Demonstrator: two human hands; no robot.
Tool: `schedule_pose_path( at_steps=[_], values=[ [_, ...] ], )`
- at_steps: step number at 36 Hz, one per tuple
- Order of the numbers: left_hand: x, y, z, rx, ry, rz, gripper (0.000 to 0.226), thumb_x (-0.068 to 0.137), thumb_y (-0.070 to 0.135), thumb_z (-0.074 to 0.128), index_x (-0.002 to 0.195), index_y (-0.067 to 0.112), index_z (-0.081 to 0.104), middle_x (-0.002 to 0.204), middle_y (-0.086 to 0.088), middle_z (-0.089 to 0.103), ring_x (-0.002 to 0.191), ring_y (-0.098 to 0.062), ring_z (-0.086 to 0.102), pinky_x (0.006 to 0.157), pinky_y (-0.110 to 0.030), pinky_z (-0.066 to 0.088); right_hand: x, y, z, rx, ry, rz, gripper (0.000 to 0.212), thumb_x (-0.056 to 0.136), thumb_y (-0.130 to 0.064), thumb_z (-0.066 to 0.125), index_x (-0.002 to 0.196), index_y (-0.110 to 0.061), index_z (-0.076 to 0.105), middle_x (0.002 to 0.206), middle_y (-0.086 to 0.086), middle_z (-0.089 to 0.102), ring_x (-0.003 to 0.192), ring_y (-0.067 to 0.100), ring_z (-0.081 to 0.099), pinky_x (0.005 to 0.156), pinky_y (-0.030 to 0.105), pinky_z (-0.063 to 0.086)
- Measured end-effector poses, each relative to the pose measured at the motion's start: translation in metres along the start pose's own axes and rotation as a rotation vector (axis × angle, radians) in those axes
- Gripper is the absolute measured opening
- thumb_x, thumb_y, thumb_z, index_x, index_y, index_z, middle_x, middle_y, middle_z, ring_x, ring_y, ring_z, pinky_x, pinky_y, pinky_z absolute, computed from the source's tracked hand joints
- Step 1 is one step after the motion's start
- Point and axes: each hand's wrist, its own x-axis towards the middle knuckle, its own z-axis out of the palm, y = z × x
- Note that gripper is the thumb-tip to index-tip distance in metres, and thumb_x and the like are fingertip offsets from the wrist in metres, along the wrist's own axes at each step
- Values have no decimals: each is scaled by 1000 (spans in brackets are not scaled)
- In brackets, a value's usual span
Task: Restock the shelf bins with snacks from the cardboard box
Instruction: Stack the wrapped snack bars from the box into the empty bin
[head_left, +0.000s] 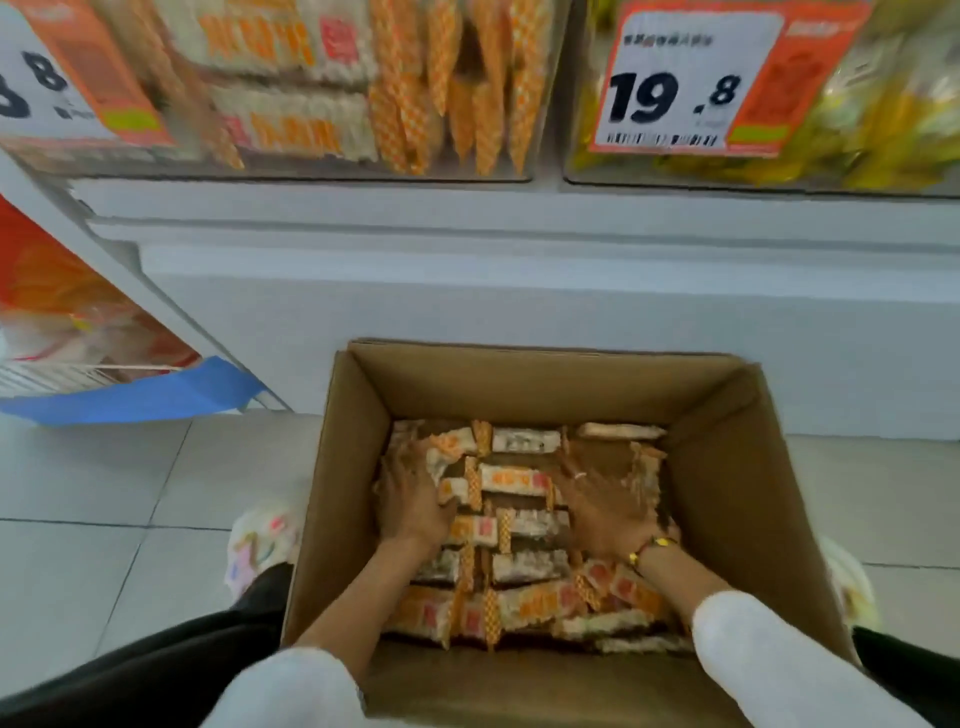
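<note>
An open cardboard box (727, 467) stands on the floor in front of the shelf, its bottom covered with several orange-and-white snack packets (524, 530). Both of my hands are down inside it. My left hand (415, 501) lies on the left side of the pile, fingers and thumb curled round a few snack packets. My right hand (605, 512), with a bracelet on its wrist, lies spread on the packets at the right, fingers straight and blurred. Above, a clear shelf bin (322, 104) holds the same orange-and-white packets.
A second bin (857, 130) at the upper right holds yellow packets behind a price tag (685, 88) reading 19.8. A white shelf base (519, 270) runs behind the box. At the left, a lower bin (78, 332) with a blue edge sticks out. Slippers flank the box on the tiled floor (130, 493).
</note>
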Motion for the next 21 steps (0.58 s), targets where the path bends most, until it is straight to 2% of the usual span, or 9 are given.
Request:
schedule_pose_path(
  at_steps=[2, 5, 8, 10, 13, 15, 18, 19, 21],
  values=[
    [4, 11, 2, 104, -11, -131, 93, 90, 50, 56, 152, 8, 1, 156, -16, 11, 142, -32, 16, 115, -39, 19, 11, 4, 14, -52, -28, 45, 101, 84, -67, 53, 154, -23, -5, 161, 7, -13, 147, 33, 5, 114, 50, 22],
    [11, 23, -3, 270, -2, -223, 98, 83, 57, 61, 148, 2, 12, 143, -17, 29, 128, -31, 32, 104, -34, 32, 20, 3, 30, -135, 19, 59, 99, 86, -63, 54, 154, -18, -3, 160, 14, -12, 145, 37, 8, 113, 51, 20],
    [18, 23, -3, 292, -38, -211, 100, 80, 58, 65, 147, 2, 14, 143, -17, 27, 128, -31, 33, 103, -35, 33, 25, 0, 37, -169, 136, 3, 90, 89, -52, 57, 154, -18, 5, 159, 12, 9, 140, 33, 21, 107, 47, 26],
    [20, 22, -4, 306, -78, -194, 101, 79, 57, 67, 146, 2, 16, 146, -18, 28, 129, -31, 36, 103, -36, 35, 28, -3, 39, -177, 146, -25, 86, 90, -43, 61, 153, -14, 10, 155, 11, 17, 138, 32, 24, 104, 47, 31],
    [21, 24, -9, 407, -109, -110, 102, 77, 59, 67, 145, -1, 20, 137, -13, 47, 121, -26, 50, 95, -33, 41, 30, -10, 40, -192, 143, -22, 83, 84, -37, 70, 146, -7, 23, 148, 14, 27, 137, 34, 28, 104, 45, 36],
    [18, 27, -13, 483, -104, -49, 102, 78, 60, 65, 145, -2, 20, 127, -7, 57, 113, -22, 58, 83, -30, 44, 28, -15, 38, -224, 143, -28, 80, 82, -37, 72, 142, -5, 29, 142, 17, 38, 133, 34, 33, 102, 43, 36],
    [11, 35, -18, 549, -114, 22, 88, 85, 60, 57, 142, 1, 27, 119, -4, 62, 108, -20, 61, 70, -28, 41, 20, -18, 36, -250, 142, -14, 76, 85, -34, 69, 142, -6, 28, 134, 16, 48, 128, 32, 40, 102, 41, 34],
    [10, 36, -19, 554, -122, 34, 77, 88, 58, 55, 138, 4, 34, 119, -4, 62, 108, -20, 61, 71, -29, 42, 18, -16, 36, -247, 137, -3, 73, 86, -33, 67, 143, -7, 29, 132, 15, 51, 127, 32, 41, 102, 41, 34],
    [9, 37, -25, 500, -151, 28, 55, 93, 52, 51, 127, 9, 48, 119, -6, 62, 110, -22, 60, 78, -31, 45, 10, -12, 30, -228, 143, 27, 54, 88, -24, 61, 136, -10, 43, 126, 12, 57, 124, 31, 45, 103, 42, 32]
  ],
)
